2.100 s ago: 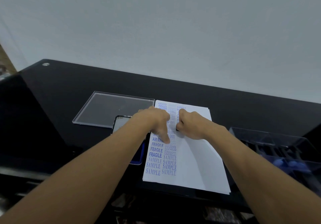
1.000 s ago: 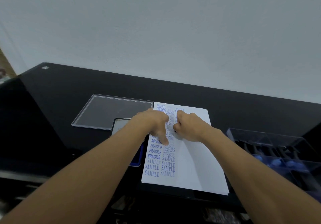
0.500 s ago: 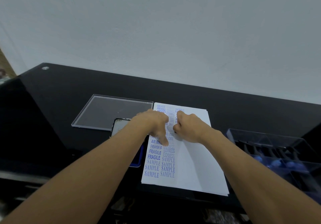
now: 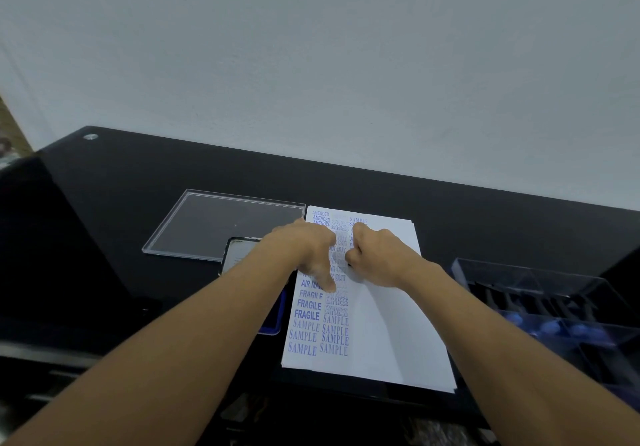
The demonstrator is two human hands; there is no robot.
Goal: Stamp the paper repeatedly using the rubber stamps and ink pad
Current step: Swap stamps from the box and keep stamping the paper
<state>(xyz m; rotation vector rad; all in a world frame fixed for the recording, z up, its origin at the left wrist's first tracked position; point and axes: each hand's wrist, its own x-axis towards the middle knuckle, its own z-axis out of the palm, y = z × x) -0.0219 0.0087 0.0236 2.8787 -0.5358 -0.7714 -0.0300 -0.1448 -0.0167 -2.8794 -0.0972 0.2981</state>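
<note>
On the paper (image 4: pixel 388 324), which lay lengthwise away from the person on the table (image 4: pixel 138 186), the left hand (image 4: pixel 308 251) pressed down with straightish fingers, holding nothing. The right hand (image 4: pixel 374 258) sat just beside it as a tight fist, probably round a stamp I could not see. Blank paper lay to that fist's right and nearer side, the ink pad (image 4: pixel 273 321) left beyond the other forearm; neither hand had shifted since the earlier frames.

paper (image 4: pixel 391 324): sample, fragile, express, amended
</note>
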